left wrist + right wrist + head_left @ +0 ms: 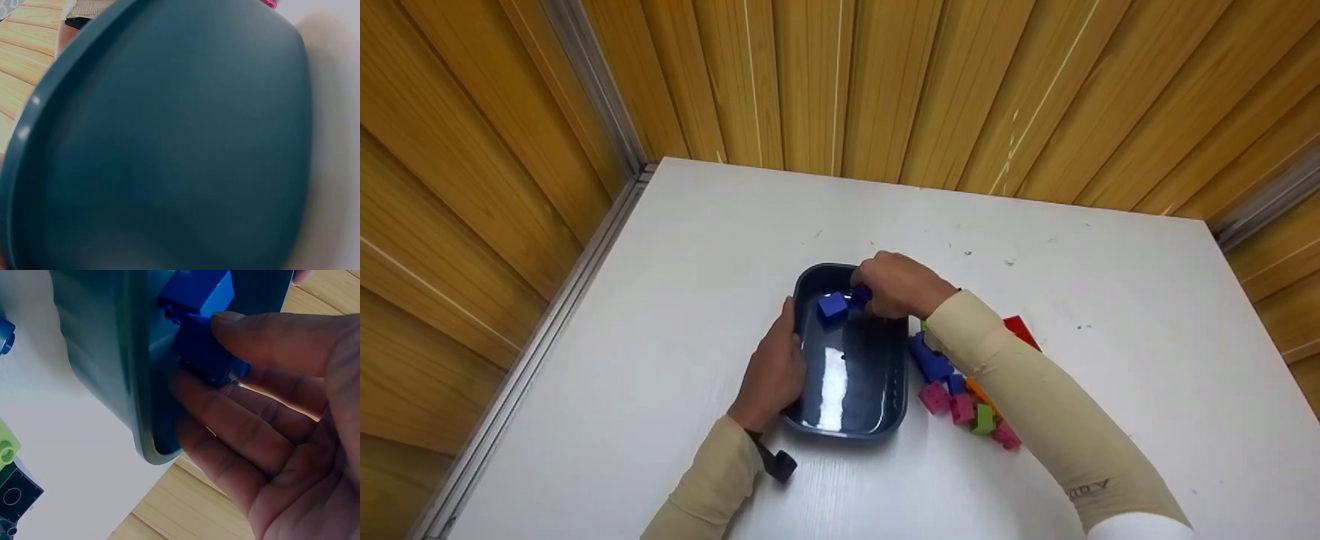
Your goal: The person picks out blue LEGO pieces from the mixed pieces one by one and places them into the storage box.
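A dark blue plastic tray [885,409] lies on the white table [660,300]. My left hand [772,371] grips the tray's left rim, and the tray wall [169,146] fills the left wrist view. Over the tray's far end, my right hand [896,283] pinches a dark blue brick [205,354] between thumb and fingers. A brighter blue brick [832,306] sits inside the tray just beside it, also seen as the blue brick [199,287] in the right wrist view.
A pile of loose bricks [960,394] in pink, blue, green, orange and red lies right of the tray, partly under my right forearm. Wooden panel walls [840,82] close the table's far and left sides. A green brick [7,450] lies near the tray.
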Motion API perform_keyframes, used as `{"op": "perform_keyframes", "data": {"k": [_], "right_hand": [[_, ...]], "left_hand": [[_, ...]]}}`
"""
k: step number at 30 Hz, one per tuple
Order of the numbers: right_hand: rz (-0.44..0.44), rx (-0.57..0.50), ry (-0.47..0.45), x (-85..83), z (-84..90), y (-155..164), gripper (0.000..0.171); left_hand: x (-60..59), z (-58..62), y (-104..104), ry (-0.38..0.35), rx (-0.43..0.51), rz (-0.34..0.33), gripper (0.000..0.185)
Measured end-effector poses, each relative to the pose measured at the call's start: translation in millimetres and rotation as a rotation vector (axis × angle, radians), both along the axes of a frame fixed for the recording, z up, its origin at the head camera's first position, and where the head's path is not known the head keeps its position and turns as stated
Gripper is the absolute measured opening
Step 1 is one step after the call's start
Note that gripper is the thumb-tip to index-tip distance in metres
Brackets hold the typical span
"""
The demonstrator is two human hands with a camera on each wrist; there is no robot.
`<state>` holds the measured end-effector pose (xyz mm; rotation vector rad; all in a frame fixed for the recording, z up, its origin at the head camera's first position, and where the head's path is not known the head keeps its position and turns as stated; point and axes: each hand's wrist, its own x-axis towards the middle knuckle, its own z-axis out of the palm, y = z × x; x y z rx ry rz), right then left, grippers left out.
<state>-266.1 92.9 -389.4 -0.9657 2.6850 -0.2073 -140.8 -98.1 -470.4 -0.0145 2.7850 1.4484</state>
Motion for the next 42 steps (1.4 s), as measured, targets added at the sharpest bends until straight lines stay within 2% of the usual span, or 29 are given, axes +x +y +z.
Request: {"op": "perform_keyframes", "data": {"k": [10, 21, 25, 30, 42], "right_hand": [[-0.022, 0.030, 0.026, -0.3, -4.2, -3, 0.020], [-0.001, 0.101, 0.041, -0.3, -10.7, -7, 0.008], [0.010, 0.108, 0.047, -1.8, -14.1, -9, 0.003], [0.047, 0.136, 0.085, -2.9, -19.5, -11, 0.008], [0.025, 0.160, 0.095, 1.1, -28.2, -13, 0.006]], "left_hand": [[-1.6, 0.5, 1, -0.003, -0.005, 0.001, 0.059], [-1.5, -0.1, -1, 0.009, -0.025, -0.002, 0.059], [-1.2, 0.9, -1, -0.003, -0.003, 0.009, 0.059], [-1.4, 0.7, 0, -0.017, 0.004, 0.014, 0.059], [-0.6, 0.5, 0, -0.020, -0.002, 0.005, 0.059]]}}
